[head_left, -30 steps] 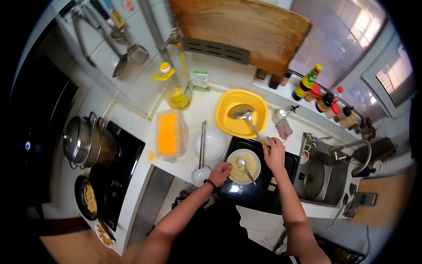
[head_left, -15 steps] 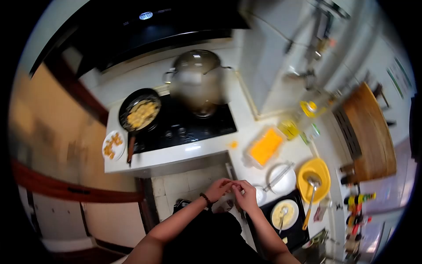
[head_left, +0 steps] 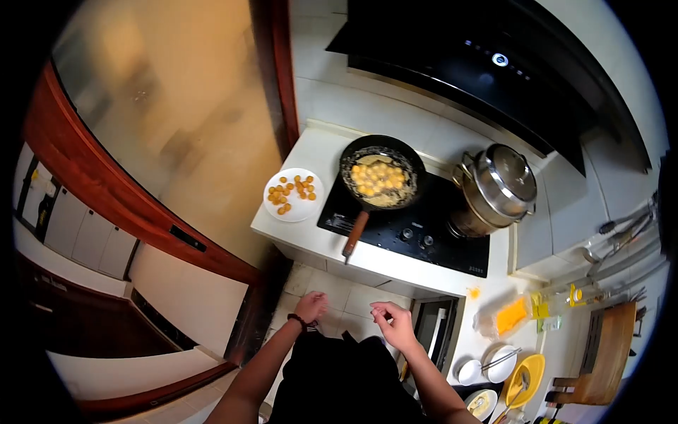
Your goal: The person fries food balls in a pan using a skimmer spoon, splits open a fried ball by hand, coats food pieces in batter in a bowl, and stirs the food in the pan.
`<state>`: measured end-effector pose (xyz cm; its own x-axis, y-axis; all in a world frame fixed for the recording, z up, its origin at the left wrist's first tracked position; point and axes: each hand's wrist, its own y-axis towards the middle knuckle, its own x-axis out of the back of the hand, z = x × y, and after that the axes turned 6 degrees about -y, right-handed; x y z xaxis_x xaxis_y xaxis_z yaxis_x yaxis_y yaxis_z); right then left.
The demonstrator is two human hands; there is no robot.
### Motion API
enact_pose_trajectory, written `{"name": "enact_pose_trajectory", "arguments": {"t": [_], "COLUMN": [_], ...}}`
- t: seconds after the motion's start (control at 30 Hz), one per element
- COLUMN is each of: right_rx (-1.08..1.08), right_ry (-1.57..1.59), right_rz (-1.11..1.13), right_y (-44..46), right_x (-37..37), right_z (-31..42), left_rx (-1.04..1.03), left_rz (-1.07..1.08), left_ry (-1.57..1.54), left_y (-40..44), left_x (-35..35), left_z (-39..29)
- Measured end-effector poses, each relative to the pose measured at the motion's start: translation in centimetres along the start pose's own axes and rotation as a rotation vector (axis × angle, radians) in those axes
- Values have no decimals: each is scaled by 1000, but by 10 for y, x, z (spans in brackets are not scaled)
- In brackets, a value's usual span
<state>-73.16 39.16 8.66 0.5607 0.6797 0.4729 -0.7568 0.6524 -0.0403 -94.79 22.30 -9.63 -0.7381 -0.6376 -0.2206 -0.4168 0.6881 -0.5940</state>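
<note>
The left hand (head_left: pixel 311 307) and right hand (head_left: pixel 393 325) hang apart over open tiled floor (head_left: pixel 342 291), grips loosely curled, half open. Ahead, a round black frying pan (head_left: pixel 404 152) sits on the black glass hob (head_left: pixel 385 227), its brown handle (head_left: pixel 357 233) reaching the white tabletop's (head_left: pixel 305 152) front edge.

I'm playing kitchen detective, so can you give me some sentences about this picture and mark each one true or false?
1. The frying pan is on the stove. True.
2. The right hand is gripping the pan's brown handle. False: the hand is apart from the handle.
3. The white plate has nothing on it. False: golden-brown pieces lie on it.
4. Chopsticks lie across a white bowl. True.
5. The steel pot has no lid. False: its lid is on.
6. A dark bracelet is on the left wrist. True.
</note>
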Motion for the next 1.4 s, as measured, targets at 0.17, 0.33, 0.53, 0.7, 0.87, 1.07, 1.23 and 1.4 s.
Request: {"name": "enact_pose_trajectory", "arguments": {"t": [0.17, 0.33, 0.53, 0.7, 0.87, 1.07, 1.23, 1.4], "right_rx": [117, 171, 174, 154, 58, -78, -77, -81], "right_ry": [20, 62, 38, 48, 44, 40, 45, 76], "right_rz": [104, 109, 121, 112, -12, -143, -185, -180], "right_y": [48, 104, 165, 189, 193, 196, 199, 205], "right_x": [-34, -45, -46, -54, -66, -86, -103, -104], "right_z": [58, 68, 86, 102, 99, 109, 108, 108], "left_rx": [-267, -462, -388, -310, -255, -380, -320, -475], "left_rz": [-310, -630, -646, -594, -436, -429, -366, -402], "left_ry": [75, 618, 844, 1007, 1115, 1193, 1144, 848], "left_y": [52, 121, 162, 190, 207, 219, 222, 216], "left_x": [88, 142, 152, 145, 153, 181, 198, 213], "left_z": [-42, -99, -178, -211, -225, -223, -222, -195]}}
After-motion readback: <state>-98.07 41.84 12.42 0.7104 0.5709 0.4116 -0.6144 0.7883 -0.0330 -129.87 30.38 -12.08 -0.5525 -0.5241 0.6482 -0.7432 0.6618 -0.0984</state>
